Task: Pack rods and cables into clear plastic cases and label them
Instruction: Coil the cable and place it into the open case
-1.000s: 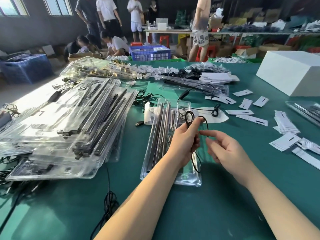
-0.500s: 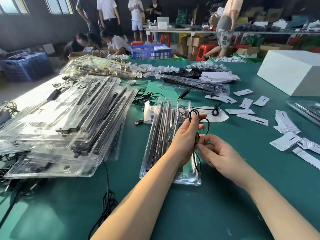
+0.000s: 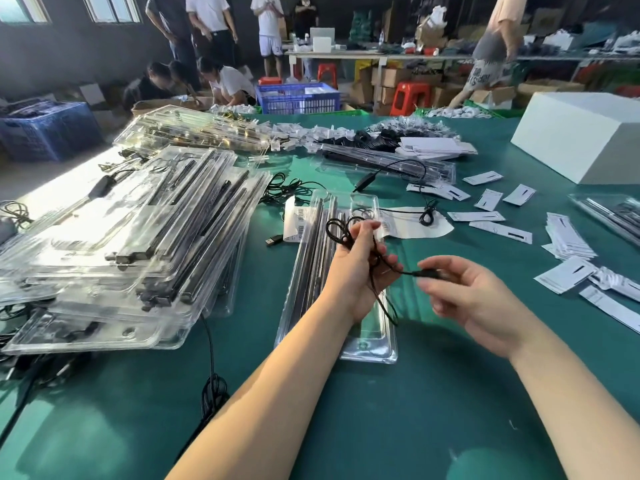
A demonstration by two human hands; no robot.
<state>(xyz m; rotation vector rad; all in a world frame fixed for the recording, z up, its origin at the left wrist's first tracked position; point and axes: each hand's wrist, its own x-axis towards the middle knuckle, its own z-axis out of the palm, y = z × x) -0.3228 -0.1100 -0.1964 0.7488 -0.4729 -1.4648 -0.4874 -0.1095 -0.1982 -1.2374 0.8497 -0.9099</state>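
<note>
Cable (image 3: pixel 349 233), thin, black and limp, sits coiled in our left hand (image 3: pixel 356 268), fingers curled round it; its plug end runs rightward to our right hand (image 3: pixel 474 299), whose fingertips pinch it. Just beyond and beneath lies the clear plastic case (image 3: pixel 332 271), long axis pointing away, dark rods (image 3: pixel 313 251) inside, on the green table (image 3: pixel 381 427).

Two bare forearms rise from the bottom of the frame. No sleeves show. The left hand (image 3: pixel 360 268) and right hand (image 3: pixel 474 299) wear no gloves or rings.
</note>
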